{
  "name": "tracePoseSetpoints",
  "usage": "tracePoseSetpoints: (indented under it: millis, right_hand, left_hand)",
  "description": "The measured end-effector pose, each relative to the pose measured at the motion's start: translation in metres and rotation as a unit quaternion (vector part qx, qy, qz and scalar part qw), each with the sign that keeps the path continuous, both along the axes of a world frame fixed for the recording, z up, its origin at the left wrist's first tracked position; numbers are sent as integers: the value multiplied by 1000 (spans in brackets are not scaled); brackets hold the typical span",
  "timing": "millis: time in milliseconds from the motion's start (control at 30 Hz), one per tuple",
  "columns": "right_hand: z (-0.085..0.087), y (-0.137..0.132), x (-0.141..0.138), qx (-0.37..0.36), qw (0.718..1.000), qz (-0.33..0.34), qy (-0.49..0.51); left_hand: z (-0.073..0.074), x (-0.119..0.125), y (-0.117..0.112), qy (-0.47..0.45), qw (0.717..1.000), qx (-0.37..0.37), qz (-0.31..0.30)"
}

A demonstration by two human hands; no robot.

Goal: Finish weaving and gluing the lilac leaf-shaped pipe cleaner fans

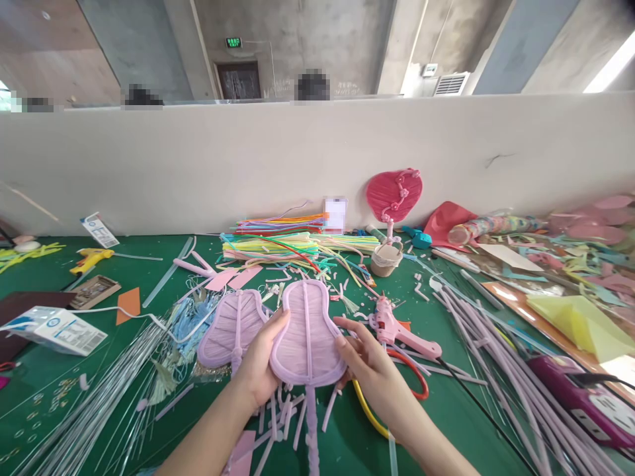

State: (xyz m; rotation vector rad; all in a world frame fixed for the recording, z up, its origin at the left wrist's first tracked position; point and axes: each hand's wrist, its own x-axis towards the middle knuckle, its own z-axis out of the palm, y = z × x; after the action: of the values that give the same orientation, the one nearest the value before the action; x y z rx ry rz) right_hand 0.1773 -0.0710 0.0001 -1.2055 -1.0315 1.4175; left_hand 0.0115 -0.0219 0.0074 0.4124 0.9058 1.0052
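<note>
A lilac hand fan (308, 330) made of pipe cleaners is held up in front of me, its handle pointing down toward me. My left hand (265, 360) grips its left edge, thumb on the front. On the right edge, my right hand (364, 357) pinches the rim between thumb and fingers. Another lilac fan (232, 327) of like shape lies just behind my left hand, partly hidden by it. Short lilac pipe cleaner pieces (285, 416) are scattered beneath the held fan. Right of my right hand lies a pink glue gun (401, 330) with a black cord.
Bundles of coloured pipe cleaners (272, 244) lie along the white partition (198, 165). A red fan (394, 195) stands in a small pot (385, 259). Scissors with red and yellow handles (419, 383) lie by my right wrist. A purple power strip (588, 400) sits far right, a yellow glue gun (92, 260) left.
</note>
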Motion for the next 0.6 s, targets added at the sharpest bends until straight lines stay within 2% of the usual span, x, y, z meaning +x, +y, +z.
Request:
tracePoseSetpoints:
  millis: [267,600]
  right_hand:
    - [-4,6,3,-11,1000,-6,27]
    - [-8,4,2,-13,999,-7,30]
  left_hand:
    - [8,-7,3,75,989,123,-44]
    - [8,-7,3,93,988,110,-47]
